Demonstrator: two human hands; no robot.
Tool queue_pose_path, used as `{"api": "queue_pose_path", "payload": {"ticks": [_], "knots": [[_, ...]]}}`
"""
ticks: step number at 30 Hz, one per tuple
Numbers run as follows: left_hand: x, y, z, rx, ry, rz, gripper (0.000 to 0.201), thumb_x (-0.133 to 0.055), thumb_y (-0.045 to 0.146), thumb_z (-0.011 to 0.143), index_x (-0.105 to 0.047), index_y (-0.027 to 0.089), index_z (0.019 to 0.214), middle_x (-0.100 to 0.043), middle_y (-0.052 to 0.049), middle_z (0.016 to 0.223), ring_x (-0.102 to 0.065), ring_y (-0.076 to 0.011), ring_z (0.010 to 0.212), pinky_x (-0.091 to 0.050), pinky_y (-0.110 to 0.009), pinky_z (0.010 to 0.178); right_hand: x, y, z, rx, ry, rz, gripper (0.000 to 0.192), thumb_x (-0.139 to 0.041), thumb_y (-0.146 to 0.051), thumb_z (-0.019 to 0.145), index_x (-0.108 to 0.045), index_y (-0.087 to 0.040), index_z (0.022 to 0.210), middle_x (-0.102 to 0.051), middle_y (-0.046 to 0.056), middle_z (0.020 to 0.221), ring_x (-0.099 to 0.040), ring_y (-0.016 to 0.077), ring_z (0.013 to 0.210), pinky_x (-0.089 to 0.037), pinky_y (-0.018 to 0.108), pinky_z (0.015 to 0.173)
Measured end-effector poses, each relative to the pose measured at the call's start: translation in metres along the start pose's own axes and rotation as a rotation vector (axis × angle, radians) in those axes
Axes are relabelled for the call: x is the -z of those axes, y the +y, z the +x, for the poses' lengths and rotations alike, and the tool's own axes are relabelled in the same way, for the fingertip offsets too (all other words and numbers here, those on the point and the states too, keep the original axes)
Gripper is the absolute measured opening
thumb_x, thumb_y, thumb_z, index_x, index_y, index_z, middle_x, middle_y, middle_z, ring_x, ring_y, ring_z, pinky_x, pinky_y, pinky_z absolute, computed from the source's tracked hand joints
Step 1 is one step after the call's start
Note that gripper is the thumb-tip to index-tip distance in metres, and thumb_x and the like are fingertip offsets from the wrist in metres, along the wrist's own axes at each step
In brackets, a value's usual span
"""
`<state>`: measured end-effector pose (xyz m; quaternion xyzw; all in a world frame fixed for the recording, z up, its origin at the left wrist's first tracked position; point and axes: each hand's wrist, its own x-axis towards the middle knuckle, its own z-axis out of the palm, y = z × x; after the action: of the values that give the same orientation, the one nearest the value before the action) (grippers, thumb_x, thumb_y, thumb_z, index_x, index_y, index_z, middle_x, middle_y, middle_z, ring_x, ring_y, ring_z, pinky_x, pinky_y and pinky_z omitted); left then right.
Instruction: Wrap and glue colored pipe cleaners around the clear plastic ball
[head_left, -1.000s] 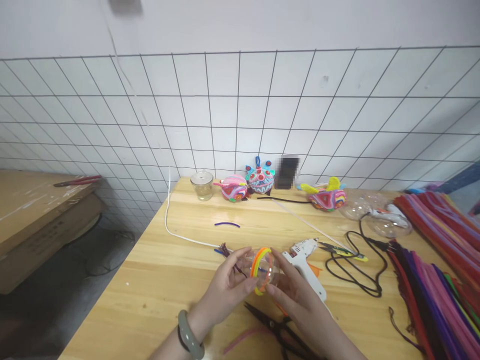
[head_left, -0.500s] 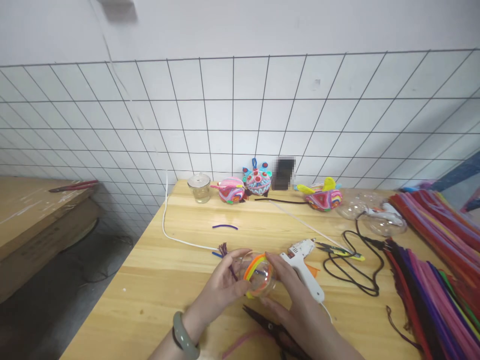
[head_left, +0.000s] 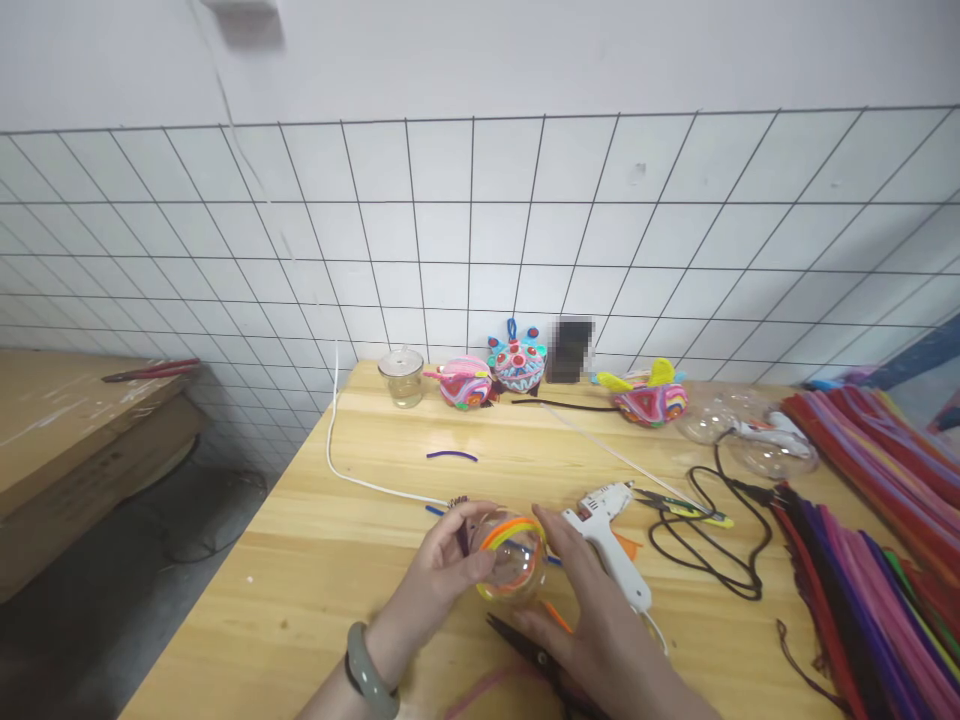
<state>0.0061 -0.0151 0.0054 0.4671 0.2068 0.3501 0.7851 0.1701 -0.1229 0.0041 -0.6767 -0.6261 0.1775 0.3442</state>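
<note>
A clear plastic ball (head_left: 517,572), with orange and yellow pipe cleaners (head_left: 501,532) curved round it, is between my hands above the table. My left hand (head_left: 450,565) is closed on its left side, thumb across the front. On the right, my right hand (head_left: 581,590) spans the ball, index fingertip at the upper rim by the orange strip and thumb at the lower edge. Below the ball lie black-bladed scissors (head_left: 517,640), their handles partly hidden by my right hand. A white hot glue gun (head_left: 611,545) rests just beyond that hand.
Along the wall stand a lidded glass cup (head_left: 403,378), decorated craft fish (head_left: 465,382) and a blue horned figure (head_left: 517,365). A black cable (head_left: 712,545) loops on the right, near pipe cleaner bundles (head_left: 862,590) and clear balls (head_left: 776,455). A purple strip (head_left: 451,456) lies mid-table.
The ball has turned slightly in my hands, showing more of its clear front. My right hand has shifted a little, and an orange strip end now shows by its thumb. The view has shifted slightly.
</note>
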Motion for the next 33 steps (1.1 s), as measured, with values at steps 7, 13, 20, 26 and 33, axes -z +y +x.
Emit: {"api": "queue_pose_path", "payload": {"ticks": [7, 13, 20, 26, 33], "knots": [[0.001, 0.002, -0.001, -0.016, -0.087, 0.060, 0.038, -0.073, 0.034, 0.078, -0.065, 0.021, 0.114, -0.065, -0.011, 0.120, -0.055, -0.0300, 0.117, -0.042, -0.042, 0.101, -0.002, -0.003, -0.001, -0.011, 0.000, 0.083, 0.065, -0.065, -0.026, 0.083, -0.038, -0.022, 0.141, -0.052, 0.012, 0.144, -0.046, 0.0313, 0.133, -0.045, 0.047, 0.106], [0.002, 0.005, 0.001, -0.020, -0.084, 0.100, 0.033, -0.072, 0.032, 0.081, -0.066, 0.020, 0.111, -0.068, -0.010, 0.118, -0.059, -0.0261, 0.114, -0.043, -0.038, 0.099, -0.004, 0.004, -0.002, 0.048, 0.045, -0.014, 0.068, -0.066, -0.025, 0.082, -0.034, -0.023, 0.141, -0.054, 0.013, 0.141, -0.048, 0.0313, 0.131, -0.047, 0.047, 0.103], [0.004, 0.001, 0.002, 0.012, -0.098, 0.014, 0.031, -0.074, 0.025, 0.079, -0.067, 0.020, 0.108, -0.069, -0.010, 0.117, -0.060, -0.0246, 0.113, -0.045, -0.037, 0.098, -0.006, -0.001, 0.000, 0.111, 0.024, -0.112, 0.072, -0.065, -0.021, 0.084, -0.025, -0.028, 0.143, -0.050, 0.013, 0.144, -0.047, 0.0289, 0.133, -0.048, 0.048, 0.103], [0.002, 0.005, 0.002, 0.063, 0.063, -0.146, 0.032, -0.078, 0.024, 0.073, -0.068, 0.019, 0.103, -0.071, -0.009, 0.109, -0.064, -0.0249, 0.105, -0.051, -0.035, 0.089, 0.003, 0.010, -0.004, 0.071, 0.065, -0.096, 0.072, -0.062, -0.024, 0.085, -0.023, -0.030, 0.145, -0.052, 0.011, 0.141, -0.045, 0.0302, 0.133, -0.045, 0.054, 0.104], [0.009, 0.008, 0.008, 0.098, 0.212, -0.467, 0.029, -0.067, 0.018, 0.079, -0.067, 0.014, 0.107, -0.074, -0.011, 0.102, -0.070, -0.0248, 0.091, -0.056, -0.036, 0.080, 0.024, 0.029, -0.006, 0.035, 0.171, -0.040, 0.054, -0.052, -0.030, 0.092, -0.031, -0.029, 0.142, -0.060, 0.012, 0.131, -0.060, 0.0280, 0.118, -0.050, 0.054, 0.098]]}}
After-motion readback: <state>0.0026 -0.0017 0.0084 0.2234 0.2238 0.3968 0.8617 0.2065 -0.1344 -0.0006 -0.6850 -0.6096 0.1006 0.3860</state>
